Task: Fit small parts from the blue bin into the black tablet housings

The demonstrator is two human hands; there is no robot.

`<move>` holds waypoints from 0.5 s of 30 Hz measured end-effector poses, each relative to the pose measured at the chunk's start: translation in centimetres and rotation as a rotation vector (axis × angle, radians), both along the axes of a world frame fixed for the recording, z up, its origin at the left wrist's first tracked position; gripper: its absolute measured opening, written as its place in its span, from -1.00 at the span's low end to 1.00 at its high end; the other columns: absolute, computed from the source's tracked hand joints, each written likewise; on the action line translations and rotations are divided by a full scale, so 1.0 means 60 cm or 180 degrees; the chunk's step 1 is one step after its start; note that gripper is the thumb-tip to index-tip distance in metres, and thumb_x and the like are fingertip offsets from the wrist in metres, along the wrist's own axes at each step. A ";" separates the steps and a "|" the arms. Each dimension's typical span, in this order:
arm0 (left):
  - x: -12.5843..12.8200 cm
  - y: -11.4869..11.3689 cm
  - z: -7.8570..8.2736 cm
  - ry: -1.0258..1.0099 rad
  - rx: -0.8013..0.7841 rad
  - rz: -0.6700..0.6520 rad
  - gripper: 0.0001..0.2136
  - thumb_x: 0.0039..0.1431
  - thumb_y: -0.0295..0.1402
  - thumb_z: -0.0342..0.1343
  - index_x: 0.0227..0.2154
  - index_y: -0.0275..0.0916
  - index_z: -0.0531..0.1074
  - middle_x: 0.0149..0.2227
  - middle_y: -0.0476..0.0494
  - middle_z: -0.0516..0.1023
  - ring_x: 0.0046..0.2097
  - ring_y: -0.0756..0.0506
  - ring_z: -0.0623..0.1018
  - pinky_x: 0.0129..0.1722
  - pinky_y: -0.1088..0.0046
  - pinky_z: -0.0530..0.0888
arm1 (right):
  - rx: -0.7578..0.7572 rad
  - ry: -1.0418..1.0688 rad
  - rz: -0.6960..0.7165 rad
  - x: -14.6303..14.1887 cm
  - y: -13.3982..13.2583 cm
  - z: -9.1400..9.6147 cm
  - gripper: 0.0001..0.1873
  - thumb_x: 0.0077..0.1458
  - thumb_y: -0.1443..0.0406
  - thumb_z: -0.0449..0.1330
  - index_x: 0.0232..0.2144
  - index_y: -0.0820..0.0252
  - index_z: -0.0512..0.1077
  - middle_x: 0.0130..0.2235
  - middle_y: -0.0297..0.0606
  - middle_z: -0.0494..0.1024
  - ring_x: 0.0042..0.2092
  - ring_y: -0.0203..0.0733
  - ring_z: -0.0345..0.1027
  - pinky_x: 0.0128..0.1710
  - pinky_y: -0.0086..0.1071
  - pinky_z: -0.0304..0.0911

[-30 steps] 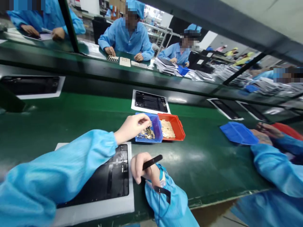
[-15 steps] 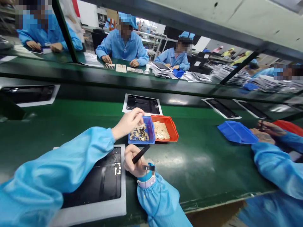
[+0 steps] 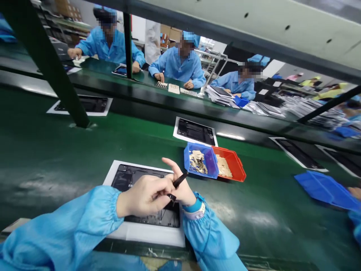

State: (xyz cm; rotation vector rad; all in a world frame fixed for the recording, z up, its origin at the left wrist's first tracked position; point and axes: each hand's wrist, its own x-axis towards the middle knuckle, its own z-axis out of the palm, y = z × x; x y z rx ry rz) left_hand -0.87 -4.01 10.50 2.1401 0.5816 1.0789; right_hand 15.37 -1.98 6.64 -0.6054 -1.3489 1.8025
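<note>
Over a black tablet-like panel [image 3: 166, 220] on a white sheet [image 3: 135, 231], my two hands meet. My left hand [image 3: 145, 195] pinches a small dark glossy piece [image 3: 171, 197] between thumb and fingers. My right hand [image 3: 183, 190], just behind it, holds a slim black pen-shaped tool [image 3: 181, 180] that points up to the right; one finger sticks out. A strap with a wire [image 3: 196, 212] circles my right wrist. Beyond my right hand stands a blue bin [image 3: 201, 175] with small tan and dark pieces, beside a red bin [image 3: 239, 171] with tan pieces.
Behind the bins lies another dark panel [image 3: 196, 131] on white paper, with more panels far left and right. A green post [image 3: 62, 82] rises at the left. An empty-looking blue bin [image 3: 327, 190] and a co-worker's hand are at right. Several people sit across the bench.
My left hand has come back from above the blue bin to my right hand, with a small dark piece in its fingers. The view has swung left, and the tool stays in my right hand.
</note>
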 end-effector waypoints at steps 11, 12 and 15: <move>-0.039 0.045 -0.104 -0.0388 -0.0439 0.0730 -0.84 0.06 -0.45 -0.15 -0.59 -0.22 0.19 -0.66 0.06 0.24 -0.59 0.06 0.26 -0.56 0.55 0.22 | 0.0487 -0.0100 -0.2150 -0.024 -0.005 -0.011 -0.52 0.17 -0.09 -0.20 -0.47 0.05 0.30 -0.58 -0.44 0.16 -0.61 -0.34 0.02 -0.61 -0.45 0.05; -0.037 0.043 -0.109 -0.0367 -0.0442 0.0716 -0.86 0.04 -0.46 -0.12 -0.59 -0.22 0.19 -0.65 0.07 0.24 -0.59 0.06 0.25 -0.56 0.56 0.21 | 0.0500 -0.0235 -0.2201 -0.023 -0.010 -0.014 -0.51 0.17 -0.10 -0.19 -0.48 0.05 0.30 -0.62 -0.46 0.11 -0.62 -0.34 -0.01 -0.63 -0.46 0.02; -0.031 0.036 -0.115 -0.0426 -0.0494 0.0812 -0.89 -0.04 -0.50 -0.04 -0.60 -0.22 0.19 -0.65 0.09 0.24 -0.60 0.08 0.23 -0.60 0.58 0.17 | 0.0456 -0.0574 -0.2239 -0.016 -0.028 -0.026 -0.70 0.09 -0.02 0.09 -0.39 0.04 0.38 -0.63 -0.46 0.19 -0.63 -0.34 0.05 -0.64 -0.46 0.03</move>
